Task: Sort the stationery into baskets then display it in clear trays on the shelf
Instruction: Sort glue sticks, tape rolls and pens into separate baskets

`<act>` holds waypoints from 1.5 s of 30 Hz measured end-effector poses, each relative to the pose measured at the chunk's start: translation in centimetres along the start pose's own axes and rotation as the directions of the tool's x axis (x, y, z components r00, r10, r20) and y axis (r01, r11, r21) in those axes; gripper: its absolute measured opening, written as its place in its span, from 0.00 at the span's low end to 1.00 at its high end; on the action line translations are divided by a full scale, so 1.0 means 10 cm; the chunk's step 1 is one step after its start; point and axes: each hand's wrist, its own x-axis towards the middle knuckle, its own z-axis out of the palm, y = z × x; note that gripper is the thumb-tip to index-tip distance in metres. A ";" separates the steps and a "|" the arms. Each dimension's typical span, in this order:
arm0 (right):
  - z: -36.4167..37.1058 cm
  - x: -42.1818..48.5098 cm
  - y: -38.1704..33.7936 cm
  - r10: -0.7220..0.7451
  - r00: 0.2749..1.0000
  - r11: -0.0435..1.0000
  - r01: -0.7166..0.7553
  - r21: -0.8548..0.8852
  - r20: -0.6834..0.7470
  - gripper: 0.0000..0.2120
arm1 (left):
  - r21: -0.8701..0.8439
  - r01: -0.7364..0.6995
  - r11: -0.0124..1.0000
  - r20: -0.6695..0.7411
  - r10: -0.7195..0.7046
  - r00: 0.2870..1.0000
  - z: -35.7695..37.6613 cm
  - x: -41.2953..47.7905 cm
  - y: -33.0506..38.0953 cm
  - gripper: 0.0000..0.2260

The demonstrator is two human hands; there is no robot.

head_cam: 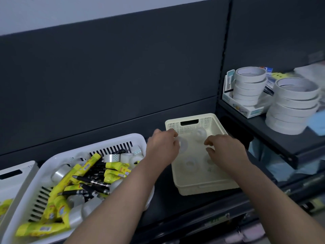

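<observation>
A cream basket (190, 120) stands on the dark shelf and holds several small clear tape rolls, one at its back (200, 132) and one near its middle (190, 163). My left hand (162, 147) hovers over the basket's left side, its fingertips touching a clear tape roll (182, 144). My right hand (223, 149) is over the basket's right half, fingers loosely curled and holding nothing I can see. To the left, a large white basket (105, 146) is full of mixed stationery: yellow glue tubes (70, 175), black pens (93, 182) and tape rolls (111, 157).
Another white basket (17, 171) shows at the far left edge. On the higher shelf at the right stand two stacks of white tape rolls (249, 85) (293, 104), one in a cardboard display box (246, 110). A dark back panel rises behind the baskets.
</observation>
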 end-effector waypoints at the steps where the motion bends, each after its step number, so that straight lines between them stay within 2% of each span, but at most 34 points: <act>1: 0.00 -0.01 0.01 -0.005 1.000 1.000 0.005 0.000 0.006 0.12 | 0.060 -0.010 0.998 0.027 0.008 1.000 0.05 0.03 0.02 0.13; 5: -0.01 -0.03 0.02 -0.021 0.999 0.999 0.019 0.038 0.037 0.12 | 0.198 -0.030 0.980 0.080 0.014 0.997 0.19 0.14 0.06 0.14; 9: 0.00 -0.05 -0.08 -0.064 0.997 0.995 0.061 0.078 0.034 0.13 | 0.134 -0.025 0.991 0.023 0.022 0.999 0.14 0.12 0.03 0.16; 13: -0.03 -0.03 -0.40 -0.150 0.988 0.981 0.146 0.130 0.023 0.13 | 0.055 -0.021 0.998 -0.062 0.024 0.998 -0.12 -0.07 -0.20 0.14; 19: 0.00 -0.02 -1.01 -0.271 0.962 0.940 0.272 0.207 -0.037 0.11 | 0.078 0.239 0.968 -0.159 -0.225 0.961 -0.59 -0.38 -0.91 0.12; 24: 0.09 -0.07 -1.39 -0.317 0.946 0.918 0.322 0.232 -0.058 0.11 | 0.070 0.364 0.929 -0.100 -0.357 0.929 -0.72 -0.61 -1.33 0.11; 28: 0.14 -0.05 -1.60 -0.369 0.928 0.901 0.369 0.229 -0.041 0.12 | 0.040 0.348 0.936 -0.095 -0.344 0.934 -0.75 -0.68 -1.50 0.09; 31: 0.16 0.01 -1.74 -0.442 0.894 0.894 0.432 0.121 0.077 0.14 | 0.043 0.325 0.945 -0.099 -0.319 0.943 -0.80 -0.71 -1.59 0.10; 37: 0.24 0.07 -1.93 -0.449 0.867 0.883 0.468 -0.043 0.218 0.17 | 0.068 0.300 0.951 -0.078 -0.295 0.952 -0.87 -0.68 -1.76 0.12; 39: 0.22 0.06 -1.96 -0.429 0.880 0.894 0.447 -0.047 0.203 0.17 | 0.075 0.263 0.962 -0.051 -0.260 0.964 -0.86 -0.63 -1.78 0.13; 41: 0.18 0.05 -1.96 -0.421 0.900 0.906 0.423 0.000 0.114 0.16 | 0.081 0.213 0.974 -0.021 -0.212 0.977 -0.82 -0.57 -1.81 0.14; 45: 0.14 0.00 -1.94 -0.372 0.925 0.900 0.380 0.214 -0.076 0.16 | 0.221 0.153 0.963 0.038 -0.165 0.986 -0.70 -0.45 -1.85 0.13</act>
